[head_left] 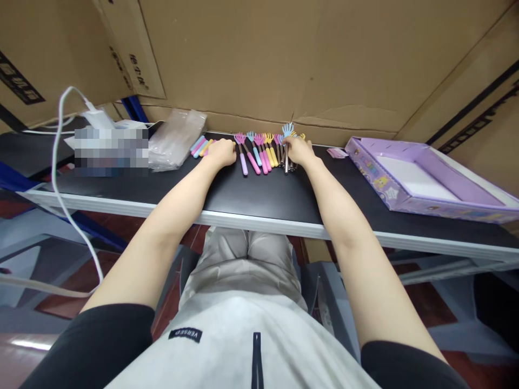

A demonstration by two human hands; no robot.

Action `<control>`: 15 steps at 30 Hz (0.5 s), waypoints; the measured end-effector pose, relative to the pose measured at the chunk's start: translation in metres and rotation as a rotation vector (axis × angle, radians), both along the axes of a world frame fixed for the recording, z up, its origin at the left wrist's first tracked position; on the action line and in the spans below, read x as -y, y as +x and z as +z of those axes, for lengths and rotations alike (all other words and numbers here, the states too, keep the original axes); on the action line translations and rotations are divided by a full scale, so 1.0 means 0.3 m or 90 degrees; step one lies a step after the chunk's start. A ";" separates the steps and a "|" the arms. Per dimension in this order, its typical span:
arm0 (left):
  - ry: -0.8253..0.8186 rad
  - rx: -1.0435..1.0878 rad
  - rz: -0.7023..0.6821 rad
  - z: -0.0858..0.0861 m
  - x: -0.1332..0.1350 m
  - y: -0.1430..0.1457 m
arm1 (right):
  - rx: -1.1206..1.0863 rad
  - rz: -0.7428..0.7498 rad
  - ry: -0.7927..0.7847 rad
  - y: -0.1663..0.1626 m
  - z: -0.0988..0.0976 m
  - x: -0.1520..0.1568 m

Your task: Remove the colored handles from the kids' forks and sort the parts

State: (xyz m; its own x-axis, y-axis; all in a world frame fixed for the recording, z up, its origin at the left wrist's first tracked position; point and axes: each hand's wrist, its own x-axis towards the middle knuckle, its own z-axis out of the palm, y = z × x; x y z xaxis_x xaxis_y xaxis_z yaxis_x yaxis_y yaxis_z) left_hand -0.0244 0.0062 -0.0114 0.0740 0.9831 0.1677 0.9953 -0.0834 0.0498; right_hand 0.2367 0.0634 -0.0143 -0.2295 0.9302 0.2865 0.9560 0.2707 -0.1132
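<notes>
My right hand (300, 151) is closed on a back scratcher (287, 129) with a light-blue hand-shaped head. A bare metal stem shows below the fingers. My left hand (222, 153) is curled, knuckles up, at the right end of a row of coloured handle grips (199, 146); whatever its fingers hold is hidden. Between the hands lies a row of back scratchers (254, 153) with pink, blue and yellow heads and purple, pink, blue and yellow handles. More scratchers with bare metal stems (279, 154) lie beside and partly under my right hand.
Clear plastic bags (176, 140) lie at the left, by a blurred-out item and a white cable (57, 140). A purple display box (389, 200) stands at the right, with a small pink packet (337, 153) beside it. Cardboard walls (259, 59) rise behind the black table (259, 197).
</notes>
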 end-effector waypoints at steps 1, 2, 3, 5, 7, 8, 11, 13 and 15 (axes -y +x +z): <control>0.001 0.003 0.001 0.002 0.001 0.001 | -0.007 -0.005 -0.002 -0.001 0.002 0.006; 0.003 0.006 0.002 0.004 0.003 0.002 | -0.014 -0.010 -0.006 -0.002 0.004 0.012; 0.007 0.011 0.004 0.006 0.005 0.003 | -0.019 -0.014 -0.010 -0.004 0.005 0.016; 0.016 0.022 0.005 0.010 0.011 0.008 | -0.028 -0.020 -0.025 -0.008 0.006 0.019; 0.024 0.037 -0.002 0.016 0.019 0.018 | -0.035 -0.030 -0.052 -0.013 0.005 0.020; 0.026 0.046 -0.007 0.018 0.022 0.026 | -0.040 -0.036 -0.065 -0.015 0.005 0.020; 0.024 0.072 -0.036 0.017 0.030 0.053 | -0.054 -0.064 -0.089 -0.022 0.008 0.025; 0.009 0.079 -0.048 0.011 0.029 0.069 | -0.062 -0.086 -0.091 -0.025 0.011 0.031; -0.008 0.083 -0.041 0.002 0.024 0.078 | -0.068 -0.104 -0.094 -0.026 0.012 0.037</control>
